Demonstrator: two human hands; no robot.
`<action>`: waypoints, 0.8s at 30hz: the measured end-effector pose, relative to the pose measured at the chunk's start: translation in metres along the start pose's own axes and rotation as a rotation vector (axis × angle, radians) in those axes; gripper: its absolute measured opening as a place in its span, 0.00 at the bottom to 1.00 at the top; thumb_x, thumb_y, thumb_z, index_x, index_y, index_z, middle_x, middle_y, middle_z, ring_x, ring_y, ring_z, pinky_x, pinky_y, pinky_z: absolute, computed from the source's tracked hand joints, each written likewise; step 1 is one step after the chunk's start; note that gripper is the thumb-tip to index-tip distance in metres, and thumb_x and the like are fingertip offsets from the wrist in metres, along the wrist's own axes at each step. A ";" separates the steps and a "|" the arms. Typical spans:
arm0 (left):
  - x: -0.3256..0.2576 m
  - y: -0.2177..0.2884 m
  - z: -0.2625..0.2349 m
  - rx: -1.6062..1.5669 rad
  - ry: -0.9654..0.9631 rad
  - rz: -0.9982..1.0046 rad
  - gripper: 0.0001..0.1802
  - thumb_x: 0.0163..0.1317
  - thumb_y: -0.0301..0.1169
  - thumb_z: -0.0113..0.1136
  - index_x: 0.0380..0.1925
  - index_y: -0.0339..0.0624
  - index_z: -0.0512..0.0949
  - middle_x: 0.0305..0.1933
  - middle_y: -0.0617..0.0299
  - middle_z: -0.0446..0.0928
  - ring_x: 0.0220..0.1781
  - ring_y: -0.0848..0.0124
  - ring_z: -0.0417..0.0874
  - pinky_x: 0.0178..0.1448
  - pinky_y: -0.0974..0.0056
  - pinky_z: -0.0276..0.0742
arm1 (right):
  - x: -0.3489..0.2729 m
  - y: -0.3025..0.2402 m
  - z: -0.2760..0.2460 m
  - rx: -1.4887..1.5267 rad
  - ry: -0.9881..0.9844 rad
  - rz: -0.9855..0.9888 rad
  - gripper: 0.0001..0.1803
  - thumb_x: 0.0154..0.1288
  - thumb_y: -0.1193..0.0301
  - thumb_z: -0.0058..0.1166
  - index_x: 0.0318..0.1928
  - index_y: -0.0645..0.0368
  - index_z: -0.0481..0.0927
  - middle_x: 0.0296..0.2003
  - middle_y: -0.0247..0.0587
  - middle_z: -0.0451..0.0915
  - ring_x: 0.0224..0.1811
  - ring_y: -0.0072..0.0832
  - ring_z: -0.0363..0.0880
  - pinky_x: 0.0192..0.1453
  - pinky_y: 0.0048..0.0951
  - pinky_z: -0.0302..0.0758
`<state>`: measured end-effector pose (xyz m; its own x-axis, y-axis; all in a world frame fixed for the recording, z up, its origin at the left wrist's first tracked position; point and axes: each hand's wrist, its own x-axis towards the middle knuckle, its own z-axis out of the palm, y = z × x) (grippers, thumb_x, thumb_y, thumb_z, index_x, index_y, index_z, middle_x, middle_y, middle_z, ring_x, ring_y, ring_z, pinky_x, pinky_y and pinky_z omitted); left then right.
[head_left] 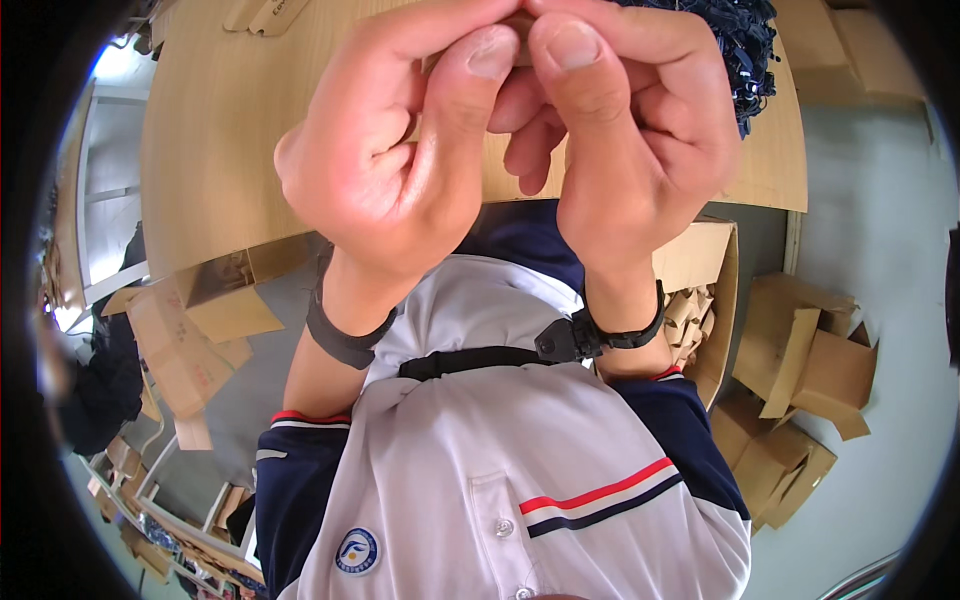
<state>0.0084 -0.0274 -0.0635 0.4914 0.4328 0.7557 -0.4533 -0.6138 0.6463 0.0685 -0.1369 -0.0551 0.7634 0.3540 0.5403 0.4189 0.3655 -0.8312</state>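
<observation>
Both my hands are raised close together over the wooden table, near the top of the view. My left hand is closed, its thumb and index finger pinched at the tip. Mirroring it, my right hand is pinched too, its fingertips meeting those of the left. A sliver of something brown shows between the thumbs, but the fingers hide what it is. Just beyond my right hand lies a heap of dark blue small parts. Flat brown cardboard pieces lie at the table's far left.
An open carton holding folded cardboard pieces stands below the table's right side. Farther right are more open cardboard boxes. Another open carton is at the left, beside a dark blurred shape. A metal-framed rack stands lower left.
</observation>
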 end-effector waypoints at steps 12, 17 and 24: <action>-0.007 -0.008 -0.029 0.028 -0.383 0.342 0.16 0.69 0.31 0.56 0.47 0.25 0.77 0.37 0.42 0.84 0.30 0.69 0.83 0.36 0.69 0.79 | 0.019 -0.020 -0.014 0.746 -0.344 0.885 0.24 0.76 0.59 0.42 0.57 0.67 0.73 0.46 0.45 0.81 0.46 0.33 0.81 0.49 0.30 0.75; 0.017 0.033 -0.055 -0.264 -0.409 -0.569 0.18 0.66 0.33 0.58 0.48 0.28 0.78 0.39 0.48 0.81 0.35 0.65 0.81 0.40 0.68 0.76 | 0.012 -0.030 -0.001 0.607 -0.110 0.781 0.23 0.74 0.59 0.45 0.55 0.67 0.72 0.38 0.49 0.81 0.36 0.29 0.81 0.33 0.28 0.77; 0.076 0.011 -0.062 -0.202 -0.877 -0.108 0.10 0.62 0.32 0.59 0.31 0.34 0.77 0.54 0.41 0.76 0.59 0.53 0.74 0.63 0.49 0.66 | 0.015 -0.053 -0.008 0.490 -0.444 0.966 0.09 0.67 0.66 0.57 0.38 0.59 0.79 0.22 0.32 0.77 0.18 0.12 0.67 0.14 0.16 0.54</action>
<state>-0.0050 0.0397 0.0072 0.8913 -0.2277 0.3920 -0.4533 -0.4359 0.7775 0.0617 -0.1577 -0.0040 0.3818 0.9001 -0.2099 -0.5497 0.0386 -0.8344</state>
